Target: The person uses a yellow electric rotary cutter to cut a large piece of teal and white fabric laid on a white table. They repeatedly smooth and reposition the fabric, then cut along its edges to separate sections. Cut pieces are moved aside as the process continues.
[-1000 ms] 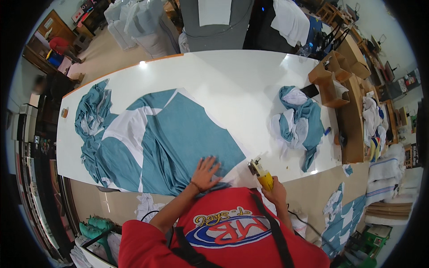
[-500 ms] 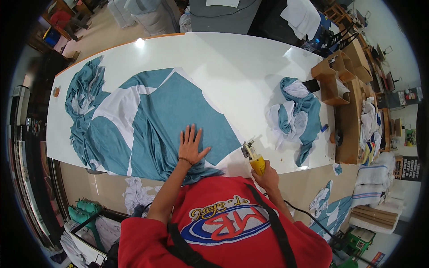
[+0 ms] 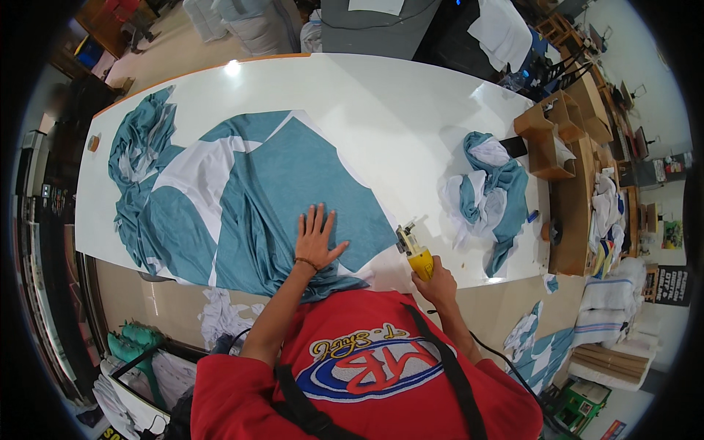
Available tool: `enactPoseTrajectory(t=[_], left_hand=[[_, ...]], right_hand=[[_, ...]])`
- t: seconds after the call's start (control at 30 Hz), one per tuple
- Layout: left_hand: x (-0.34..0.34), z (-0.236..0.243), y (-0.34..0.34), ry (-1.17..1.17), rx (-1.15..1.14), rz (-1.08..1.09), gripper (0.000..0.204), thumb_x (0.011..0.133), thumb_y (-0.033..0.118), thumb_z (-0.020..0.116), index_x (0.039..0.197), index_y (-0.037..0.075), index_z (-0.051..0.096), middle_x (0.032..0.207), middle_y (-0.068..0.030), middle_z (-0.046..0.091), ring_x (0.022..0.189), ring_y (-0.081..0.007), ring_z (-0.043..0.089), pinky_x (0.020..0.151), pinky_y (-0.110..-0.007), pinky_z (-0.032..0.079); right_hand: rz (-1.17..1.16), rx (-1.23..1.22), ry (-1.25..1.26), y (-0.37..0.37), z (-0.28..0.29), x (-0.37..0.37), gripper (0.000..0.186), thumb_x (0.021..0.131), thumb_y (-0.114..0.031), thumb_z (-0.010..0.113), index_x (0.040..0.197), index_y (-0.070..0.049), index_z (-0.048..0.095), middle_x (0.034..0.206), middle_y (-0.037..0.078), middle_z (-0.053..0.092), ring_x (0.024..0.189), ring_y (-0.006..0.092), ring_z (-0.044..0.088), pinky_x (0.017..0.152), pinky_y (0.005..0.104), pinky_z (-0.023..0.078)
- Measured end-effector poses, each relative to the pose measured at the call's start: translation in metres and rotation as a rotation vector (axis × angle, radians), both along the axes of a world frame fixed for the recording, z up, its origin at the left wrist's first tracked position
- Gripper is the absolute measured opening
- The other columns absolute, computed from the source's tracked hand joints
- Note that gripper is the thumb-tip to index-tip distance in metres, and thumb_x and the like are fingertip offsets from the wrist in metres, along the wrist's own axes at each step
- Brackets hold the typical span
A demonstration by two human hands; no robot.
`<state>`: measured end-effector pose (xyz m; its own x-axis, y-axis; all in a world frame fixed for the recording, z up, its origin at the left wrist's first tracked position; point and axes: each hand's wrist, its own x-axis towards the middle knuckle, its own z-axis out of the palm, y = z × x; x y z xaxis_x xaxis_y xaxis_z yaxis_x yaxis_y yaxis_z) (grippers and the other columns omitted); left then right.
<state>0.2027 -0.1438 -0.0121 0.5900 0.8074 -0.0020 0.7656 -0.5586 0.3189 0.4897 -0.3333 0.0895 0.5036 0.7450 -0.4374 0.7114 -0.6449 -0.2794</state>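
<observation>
My left hand lies flat with spread fingers on a large teal and white fabric, pressing it to the table. The cloth is smooth under and beyond my fingers, and bunched into folds near my body. In my right hand is a yellow handheld electric fabric cutter, my fingers wrapped round its body. Its metal head touches or nearly touches the cloth's right corner, beside a white edge strip; the blade itself is too small to make out. A dark cord trails from my right side.
The white table spreads before me. Crumpled teal and white scraps lie at its right, by a dark flat object and a cardboard organizer. More fabric is heaped at the far left. Offcuts lie on the floor at right.
The cutter has shifted slightly away from me along the fabric's right edge. My left hand stays flat in the same place on the cloth. The whole view has turned a little.
</observation>
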Motion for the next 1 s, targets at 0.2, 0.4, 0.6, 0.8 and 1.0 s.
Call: enactPoseTrajectory(t=[0.2,0.4,0.6,0.8,1.0], left_hand=[[0.001,0.002,0.001,-0.003,-0.001,-0.006,0.092,0.091,0.066,0.058,0.161,0.010,0.037,0.168,-0.0226,0.024,0.156,-0.0431,0.019,0.124,-0.063,0.014],[-0.001,0.002,0.000,-0.031,0.027,-0.007,0.091,0.091,0.064,0.061,0.160,0.009,0.037,0.167,-0.0236,0.025,0.155,-0.0438,0.020,0.124,-0.062,0.015],[0.000,0.003,0.001,-0.021,-0.003,-0.006,0.091,0.091,0.065,0.059,0.160,0.009,0.038,0.168,-0.0236,0.024,0.156,-0.0422,0.019,0.124,-0.062,0.015],[0.000,0.003,0.001,-0.016,-0.005,-0.001,0.091,0.090,0.066,0.059,0.159,0.010,0.039,0.168,-0.0233,0.024,0.157,-0.0417,0.019,0.125,-0.061,0.015],[-0.001,0.005,0.000,-0.015,-0.015,0.010,0.089,0.091,0.068,0.057,0.159,0.012,0.040,0.168,-0.0208,0.027,0.156,-0.0396,0.022,0.125,-0.060,0.016]], right_hand=[[0.036,0.026,-0.022,0.016,-0.006,0.003,0.059,0.081,-0.048,0.078,0.115,-0.008,0.051,0.083,0.025,0.071,0.078,0.0471,0.071,0.067,0.0572,0.056],[0.068,0.030,-0.050,0.040,-0.007,0.004,0.057,0.081,-0.047,0.077,0.113,-0.008,0.052,0.082,0.025,0.071,0.077,0.0476,0.071,0.066,0.0571,0.056],[0.074,0.034,-0.009,0.068,-0.004,0.004,0.056,0.080,-0.047,0.076,0.113,-0.008,0.052,0.086,0.025,0.072,0.081,0.0480,0.071,0.071,0.0575,0.056],[0.088,-0.025,0.006,0.101,0.000,0.002,0.059,0.081,-0.048,0.074,0.118,-0.008,0.051,0.094,0.025,0.072,0.089,0.0475,0.071,0.078,0.0574,0.056],[0.111,-0.026,0.019,0.132,-0.001,0.003,0.059,0.080,-0.048,0.074,0.118,-0.008,0.051,0.095,0.026,0.072,0.091,0.0470,0.072,0.079,0.0562,0.057]])
